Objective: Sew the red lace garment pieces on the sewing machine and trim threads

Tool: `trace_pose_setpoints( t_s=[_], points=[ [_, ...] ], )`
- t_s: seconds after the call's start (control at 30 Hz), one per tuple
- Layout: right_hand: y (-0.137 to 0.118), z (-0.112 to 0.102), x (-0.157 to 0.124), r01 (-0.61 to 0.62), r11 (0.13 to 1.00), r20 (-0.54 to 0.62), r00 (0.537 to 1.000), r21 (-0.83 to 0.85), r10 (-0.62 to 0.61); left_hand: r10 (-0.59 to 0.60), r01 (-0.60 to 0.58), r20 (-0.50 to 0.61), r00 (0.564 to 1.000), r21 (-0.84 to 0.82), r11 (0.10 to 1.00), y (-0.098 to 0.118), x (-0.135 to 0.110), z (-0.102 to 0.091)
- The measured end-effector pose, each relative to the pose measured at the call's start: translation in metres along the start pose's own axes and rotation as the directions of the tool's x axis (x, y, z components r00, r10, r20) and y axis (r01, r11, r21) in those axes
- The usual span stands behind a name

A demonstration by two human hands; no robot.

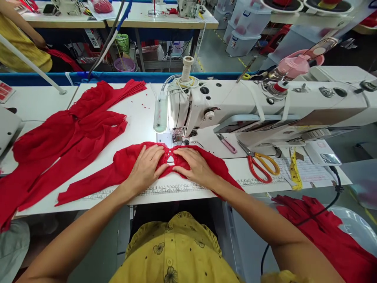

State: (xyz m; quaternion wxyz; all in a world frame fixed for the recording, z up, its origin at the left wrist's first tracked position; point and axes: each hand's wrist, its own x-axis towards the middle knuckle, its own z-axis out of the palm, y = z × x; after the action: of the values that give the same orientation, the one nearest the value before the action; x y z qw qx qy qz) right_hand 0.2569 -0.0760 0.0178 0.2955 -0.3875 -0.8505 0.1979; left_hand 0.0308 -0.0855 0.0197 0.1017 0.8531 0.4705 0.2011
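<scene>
Pressing the red fabric (123,163) flat with open palms, the left hand (146,168) and right hand (194,165) lie so near the needle (178,137) that slipping cloth could drag a fingertip under.

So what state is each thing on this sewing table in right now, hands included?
Red garment: spread flat, far edge at the needle.
Left hand: open, pressed flat on the garment.
Right hand: open, pressed flat on the garment.
Machine lamp: lit.
Scissors: lying on the table, blades shut.
Thread spool: upright on the machine.
Red fabric pile: loose, crumpled.
</scene>
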Motion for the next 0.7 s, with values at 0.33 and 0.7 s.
trace_pose_setpoints(
  t_s=[0.33, 0.7],
  points=[
    [0.0048, -0.0058, -0.0003, 0.036, 0.998, 0.077, 0.997, -0.052, -0.032, -0.024, 0.023, 0.045, 0.999, 0.025, 0.999, -0.0058, -0.0070, 0.0023],
    [0.0039, -0.0040, -0.0003, 0.059, 0.996, 0.069, 0.996, -0.074, -0.054, -0.018, 0.011, 0.050, 0.999, 0.126, 0.992, -0.0032, -0.0071, 0.0006]
  ],
)
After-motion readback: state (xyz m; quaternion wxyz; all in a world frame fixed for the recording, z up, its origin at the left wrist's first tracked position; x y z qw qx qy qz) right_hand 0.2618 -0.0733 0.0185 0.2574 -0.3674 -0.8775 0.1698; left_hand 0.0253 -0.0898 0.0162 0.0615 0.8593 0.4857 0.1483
